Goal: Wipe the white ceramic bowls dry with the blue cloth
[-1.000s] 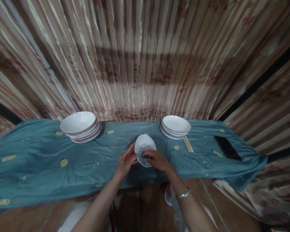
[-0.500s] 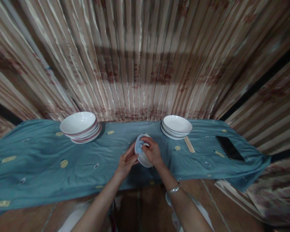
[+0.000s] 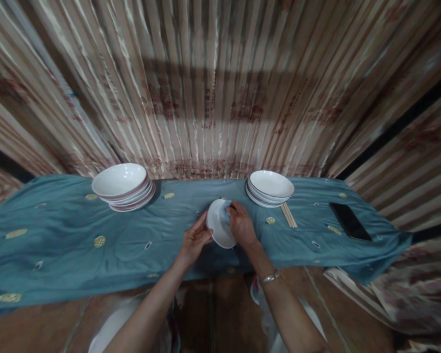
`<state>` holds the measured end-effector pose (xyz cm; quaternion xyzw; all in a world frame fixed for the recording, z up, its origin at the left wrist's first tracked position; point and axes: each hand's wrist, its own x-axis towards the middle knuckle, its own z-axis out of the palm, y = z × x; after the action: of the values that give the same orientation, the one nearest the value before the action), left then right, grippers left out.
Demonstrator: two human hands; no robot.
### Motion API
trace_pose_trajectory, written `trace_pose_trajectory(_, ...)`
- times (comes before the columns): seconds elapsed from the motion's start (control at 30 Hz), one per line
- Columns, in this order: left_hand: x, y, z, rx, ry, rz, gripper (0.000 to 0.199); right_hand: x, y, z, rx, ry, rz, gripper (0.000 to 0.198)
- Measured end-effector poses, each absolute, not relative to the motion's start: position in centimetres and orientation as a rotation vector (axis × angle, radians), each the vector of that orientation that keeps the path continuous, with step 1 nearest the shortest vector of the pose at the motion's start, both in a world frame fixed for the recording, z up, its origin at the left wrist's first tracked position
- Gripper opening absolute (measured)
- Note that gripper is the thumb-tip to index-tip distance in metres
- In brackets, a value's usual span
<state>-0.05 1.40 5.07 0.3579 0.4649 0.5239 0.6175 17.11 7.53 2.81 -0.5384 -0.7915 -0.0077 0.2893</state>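
Note:
A small white bowl (image 3: 216, 220) is tilted above the near half of the table, its hollow turned partly toward me. My left hand (image 3: 195, 239) grips its left rim, thumb on the near side. Bunched in the fingers of my right hand (image 3: 241, 224) is a light blue cloth (image 3: 226, 208), pressed against the bowl's right inner side. Most of the cloth is hidden by those fingers. A silver bracelet (image 3: 271, 276) circles my right wrist.
On the blue tablecloth (image 3: 69, 235), a stack of red-rimmed bowls (image 3: 123, 189) stands left. Dark-rimmed plates (image 3: 270, 189) are piled right of centre, beside wooden chopsticks (image 3: 288, 215). Farther right lies a black phone (image 3: 350, 221). A striped curtain (image 3: 198, 98) hangs behind the table.
My right hand has moved the cloth from the bowl's left and upper inside over to its right side, baring more of the white inside. My left hand keeps its hold on the rim.

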Motion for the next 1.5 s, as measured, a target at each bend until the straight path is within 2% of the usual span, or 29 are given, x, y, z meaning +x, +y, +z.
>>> trace_pose_trajectory(0.13,0.0,1.4,5.1,0.834,1.083,1.211,0.089,18.1,5.9,2.7,-1.465,-2.216,-0.006,0.031)
trace_pose_trajectory(0.23,0.0,1.5,5.2,0.833,1.100,1.207,0.091,18.4,4.5,2.5,-1.403,-2.279,0.131,0.032)
trace_pose_trajectory(0.5,-0.2,1.5,5.2,0.837,1.092,1.187,0.088,17.5,2.9,2.6,-1.095,-2.005,0.941,0.036)
trace_pose_trajectory(0.63,-0.3,1.5,5.0,0.856,1.076,1.178,0.084,16.1,3.8,2.6,-0.978,-1.774,1.160,0.036)
trace_pose_trajectory(0.77,-0.3,1.4,4.9,0.863,1.055,1.181,0.083,14.6,5.0,2.5,-0.976,-1.685,1.049,0.034)
trace_pose_trajectory(1.07,-0.2,1.1,5.2,0.864,1.068,1.193,0.079,14.3,7.1,2.6,-1.354,-2.021,0.275,0.031)
trace_pose_trajectory(1.2,0.0,1.1,5.2,0.862,1.067,1.202,0.081,15.1,6.5,2.7,-1.463,-2.149,0.068,0.030)
trace_pose_trajectory(1.37,0.0,1.1,5.2,0.848,1.087,1.203,0.080,16.2,5.1,2.8,-1.523,-2.253,0.098,0.024)
trace_pose_trajectory(1.5,-0.1,1.1,5.3,0.840,1.083,1.197,0.082,17.4,4.1,3.2,-1.440,-2.278,0.380,0.028)
